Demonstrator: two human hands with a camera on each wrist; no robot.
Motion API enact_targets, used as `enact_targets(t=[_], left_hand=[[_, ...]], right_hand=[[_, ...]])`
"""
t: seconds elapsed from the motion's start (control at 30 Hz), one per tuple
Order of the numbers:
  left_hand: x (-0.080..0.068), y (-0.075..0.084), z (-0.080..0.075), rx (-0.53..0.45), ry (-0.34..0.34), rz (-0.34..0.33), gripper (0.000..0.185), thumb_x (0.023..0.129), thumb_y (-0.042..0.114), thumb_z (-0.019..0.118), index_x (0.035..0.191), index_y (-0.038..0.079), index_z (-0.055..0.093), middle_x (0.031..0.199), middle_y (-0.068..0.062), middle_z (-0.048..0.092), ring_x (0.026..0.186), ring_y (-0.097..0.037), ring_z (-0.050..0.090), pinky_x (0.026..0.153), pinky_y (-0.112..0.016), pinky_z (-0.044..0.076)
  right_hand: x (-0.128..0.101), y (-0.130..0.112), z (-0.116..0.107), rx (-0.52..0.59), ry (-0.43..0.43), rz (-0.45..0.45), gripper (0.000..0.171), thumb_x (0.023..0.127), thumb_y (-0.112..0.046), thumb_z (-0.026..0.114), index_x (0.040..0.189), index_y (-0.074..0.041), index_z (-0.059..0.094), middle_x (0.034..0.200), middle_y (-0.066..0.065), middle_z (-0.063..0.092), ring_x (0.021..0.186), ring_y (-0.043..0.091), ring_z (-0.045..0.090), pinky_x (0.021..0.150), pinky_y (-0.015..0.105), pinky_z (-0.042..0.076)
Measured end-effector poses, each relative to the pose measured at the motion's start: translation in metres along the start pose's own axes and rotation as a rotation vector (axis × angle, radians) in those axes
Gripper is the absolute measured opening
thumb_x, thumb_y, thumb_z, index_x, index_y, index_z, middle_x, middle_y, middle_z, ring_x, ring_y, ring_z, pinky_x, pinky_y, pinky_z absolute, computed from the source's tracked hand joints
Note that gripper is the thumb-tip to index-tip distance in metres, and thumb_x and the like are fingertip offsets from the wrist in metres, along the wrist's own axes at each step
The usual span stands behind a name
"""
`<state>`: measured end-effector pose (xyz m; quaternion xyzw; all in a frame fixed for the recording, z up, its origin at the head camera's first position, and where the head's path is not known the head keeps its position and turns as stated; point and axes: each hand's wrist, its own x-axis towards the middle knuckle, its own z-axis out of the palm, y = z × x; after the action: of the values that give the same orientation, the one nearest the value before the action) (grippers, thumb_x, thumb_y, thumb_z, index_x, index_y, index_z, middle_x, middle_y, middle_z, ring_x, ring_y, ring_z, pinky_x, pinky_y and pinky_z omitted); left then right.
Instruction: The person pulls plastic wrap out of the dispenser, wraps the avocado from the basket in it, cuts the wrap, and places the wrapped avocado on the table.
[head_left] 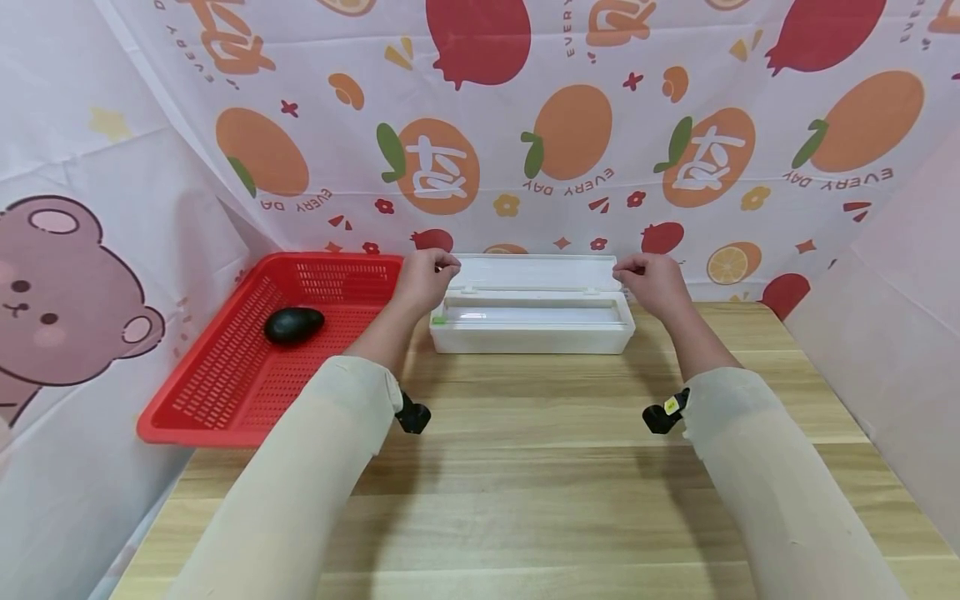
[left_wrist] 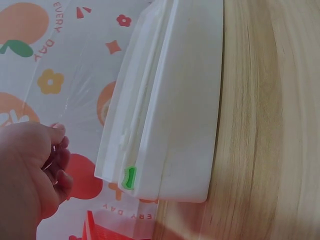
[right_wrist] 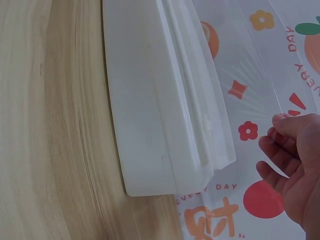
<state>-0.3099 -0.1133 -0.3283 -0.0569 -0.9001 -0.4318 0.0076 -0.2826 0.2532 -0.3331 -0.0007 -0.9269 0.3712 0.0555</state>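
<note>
On the table stands a white cling film dispenser (head_left: 532, 340) with its lid (head_left: 536, 273) raised and a film roll (head_left: 525, 315) inside. A green slide cutter (left_wrist: 130, 178) sits at its left end. A clear sheet of cling film (right_wrist: 245, 75), faintly creased, stretches above the dispenser. My left hand (head_left: 423, 283) pinches one corner between thumb and fingertips, beside the lid's left end. At the other end, my right hand (head_left: 654, 282) pinches the film between thumb and forefinger, its other fingers loosely curled in the right wrist view.
A red plastic basket (head_left: 202, 437) is on the left, close by my left forearm. Inside it lies a dark green, avocado-shaped item (head_left: 294, 325). Behind the dispenser hangs a fruit-print cloth (head_left: 495, 167). The wooden table (head_left: 525, 483) extends in front.
</note>
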Motion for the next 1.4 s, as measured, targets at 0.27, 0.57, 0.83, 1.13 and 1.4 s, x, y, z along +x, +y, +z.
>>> enact_targets(t=[0.27, 0.57, 0.83, 1.13, 1.4], left_hand=[[-0.002, 0.002, 0.0, -0.124, 0.022, -0.018, 0.025, 0.098, 0.018, 0.061, 0.12, 0.007, 0.066, 0.115, -0.01, 0.063, 0.105, -0.026, 0.056, 0.095, -0.036, 0.053], [-0.004, 0.011, -0.003, -0.194, 0.039, -0.062, 0.024, 0.097, 0.02, 0.063, 0.119, 0.01, 0.066, 0.115, -0.009, 0.062, 0.105, -0.025, 0.056, 0.095, -0.034, 0.053], [-0.003, 0.016, -0.007, -0.242, 0.033, -0.074, 0.022, 0.097, 0.019, 0.063, 0.117, 0.011, 0.068, 0.116, -0.01, 0.065, 0.115, -0.032, 0.059, 0.098, -0.035, 0.052], [-0.002, 0.018, -0.01, -0.231, 0.065, -0.033, 0.021, 0.097, 0.019, 0.063, 0.113, 0.009, 0.07, 0.111, -0.01, 0.069, 0.104, -0.025, 0.061, 0.095, -0.034, 0.054], [-0.001, 0.021, -0.013, -0.286, 0.069, -0.06, 0.02, 0.097, 0.019, 0.063, 0.113, 0.01, 0.069, 0.11, -0.01, 0.067, 0.105, -0.028, 0.062, 0.097, -0.035, 0.053]], right_hand=[[0.0, 0.0, -0.002, 0.142, 0.014, 0.069, 0.028, 0.099, -0.027, 0.06, 0.118, -0.007, 0.068, 0.115, 0.012, 0.066, 0.101, 0.026, 0.058, 0.085, 0.033, 0.052], [0.001, -0.003, -0.006, 0.205, 0.041, 0.077, 0.027, 0.098, -0.029, 0.061, 0.115, -0.011, 0.071, 0.114, 0.01, 0.068, 0.102, 0.024, 0.06, 0.072, 0.021, 0.052], [0.002, -0.007, -0.01, 0.196, 0.043, 0.076, 0.029, 0.097, -0.031, 0.062, 0.117, -0.013, 0.071, 0.115, 0.009, 0.067, 0.104, 0.024, 0.062, 0.082, 0.032, 0.055], [0.005, -0.011, -0.015, 0.202, 0.043, 0.071, 0.029, 0.098, -0.029, 0.061, 0.119, -0.011, 0.07, 0.119, 0.009, 0.067, 0.108, 0.026, 0.064, 0.095, 0.035, 0.054], [0.005, -0.017, -0.021, 0.2, 0.046, 0.063, 0.028, 0.098, -0.03, 0.061, 0.118, -0.012, 0.07, 0.117, 0.008, 0.066, 0.102, 0.022, 0.065, 0.091, 0.03, 0.055]])
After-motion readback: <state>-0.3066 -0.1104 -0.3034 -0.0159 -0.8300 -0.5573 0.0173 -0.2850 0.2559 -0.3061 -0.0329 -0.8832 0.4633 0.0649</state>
